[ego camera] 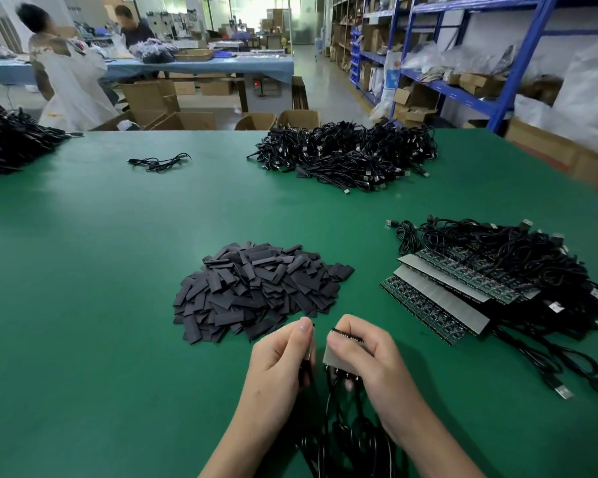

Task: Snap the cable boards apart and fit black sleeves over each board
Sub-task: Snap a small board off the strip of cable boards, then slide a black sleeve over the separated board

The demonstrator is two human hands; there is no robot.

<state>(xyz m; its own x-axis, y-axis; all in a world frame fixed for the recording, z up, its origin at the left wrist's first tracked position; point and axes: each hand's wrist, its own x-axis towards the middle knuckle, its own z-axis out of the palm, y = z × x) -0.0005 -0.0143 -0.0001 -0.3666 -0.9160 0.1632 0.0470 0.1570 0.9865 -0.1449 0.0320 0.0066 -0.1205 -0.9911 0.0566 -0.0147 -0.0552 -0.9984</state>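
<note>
Your left hand (pixel 277 360) pinches one narrow board (pixel 310 351) between thumb and curled fingers, and the board stands edge-on beside the thumb. Your right hand (pixel 370 360) clamps a wider strip of boards (pixel 335 357), thumb on its grey face, a small gap from the narrow board. Black cables (pixel 342 443) hang from both. The pile of sleeves (pixel 256 291) lies just beyond your hands on the green table (pixel 118 305), with stacked board strips (pixel 439 298) to the right.
</note>
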